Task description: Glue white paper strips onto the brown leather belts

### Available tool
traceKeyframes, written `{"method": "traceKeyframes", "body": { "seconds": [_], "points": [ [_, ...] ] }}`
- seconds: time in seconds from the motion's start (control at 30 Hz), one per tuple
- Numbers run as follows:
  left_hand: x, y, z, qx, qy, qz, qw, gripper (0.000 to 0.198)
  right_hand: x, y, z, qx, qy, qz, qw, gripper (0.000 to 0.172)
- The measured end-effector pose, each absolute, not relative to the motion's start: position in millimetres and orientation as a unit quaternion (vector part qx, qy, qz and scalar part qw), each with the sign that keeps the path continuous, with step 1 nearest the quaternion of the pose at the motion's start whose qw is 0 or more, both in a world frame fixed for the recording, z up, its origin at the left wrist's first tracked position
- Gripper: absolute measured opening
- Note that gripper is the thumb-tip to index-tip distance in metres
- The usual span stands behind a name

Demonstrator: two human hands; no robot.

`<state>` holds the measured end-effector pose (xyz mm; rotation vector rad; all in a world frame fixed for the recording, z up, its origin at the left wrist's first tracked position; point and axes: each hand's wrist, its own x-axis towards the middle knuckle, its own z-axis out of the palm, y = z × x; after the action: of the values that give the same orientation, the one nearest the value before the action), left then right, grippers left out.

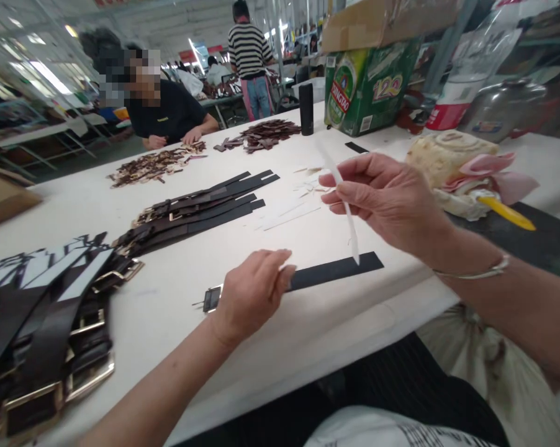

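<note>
A short black strap [336,270] with a metal buckle [212,299] lies flat near the table's front edge. My left hand [252,293] presses down on its middle, fingers together. My right hand [387,198] is raised above the strap's right end and pinches a thin white paper strip [349,223] whose lower tip hangs close to the strap.
Rows of black straps [200,208] lie mid-table, and buckled belts [51,323] pile at the left. Small brown pieces [266,133] heap farther back, where a seated person's hand [191,135] rests. A green carton [368,84], black bottle [306,108] and cloth bundle [461,174] stand at right.
</note>
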<state>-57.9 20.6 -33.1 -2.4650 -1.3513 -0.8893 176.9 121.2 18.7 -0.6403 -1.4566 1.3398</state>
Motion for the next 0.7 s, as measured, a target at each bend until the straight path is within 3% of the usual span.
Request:
{"method": "traceKeyframes", "body": {
  "seconds": [0.17, 0.23, 0.4, 0.7],
  "points": [
    [-80, 19, -50, -0.775, -0.532, -0.335, -0.072, 0.008, 203, 121, 8, -0.208, -0.885, 0.345, 0.234, 0.020],
    [-81, 16, -60, -0.781, -0.523, -0.324, -0.109, 0.009, 201, 116, -9, -0.168, -0.933, 0.267, 0.173, 0.018],
    [-77, 12, -77, -0.789, -0.512, -0.312, -0.136, 0.011, 182, 110, -43, -0.125, -0.960, 0.196, 0.155, 0.017],
    [-78, 12, -80, -0.771, -0.525, -0.323, -0.160, 0.010, 176, 110, -58, -0.132, -0.958, 0.208, 0.148, 0.015]
  ]
}}
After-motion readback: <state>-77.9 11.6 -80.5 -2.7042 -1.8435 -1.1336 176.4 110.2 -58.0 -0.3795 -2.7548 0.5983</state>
